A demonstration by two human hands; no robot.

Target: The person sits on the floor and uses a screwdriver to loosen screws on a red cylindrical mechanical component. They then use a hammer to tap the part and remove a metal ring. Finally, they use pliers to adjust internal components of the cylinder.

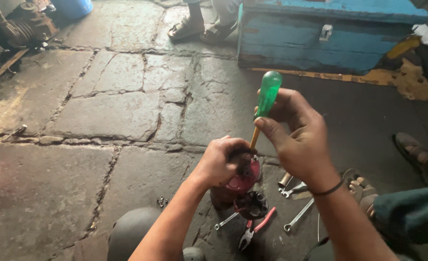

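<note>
My right hand (pixel 298 137) grips a screwdriver with a green translucent handle (pixel 269 93), held nearly upright with its shaft pointing down. The tip goes into the top of a small red round motor-like part (pixel 247 180), where it is hidden by my fingers. My left hand (pixel 220 161) is wrapped around that red part and steadies it over the stone floor. A dark round piece (pixel 251 204) sits just below the red part.
Wrenches (pixel 298 216), red-handled pliers (pixel 255 228) and small screws (pixel 162 200) lie on the stone floor (pixel 107 116) below my hands. A blue wooden box (pixel 320 41) stands behind. Another person's sandalled feet (pixel 202 28) are at the top, and a foot (pixel 414 152) at right. Machinery (pixel 23 26) sits top left.
</note>
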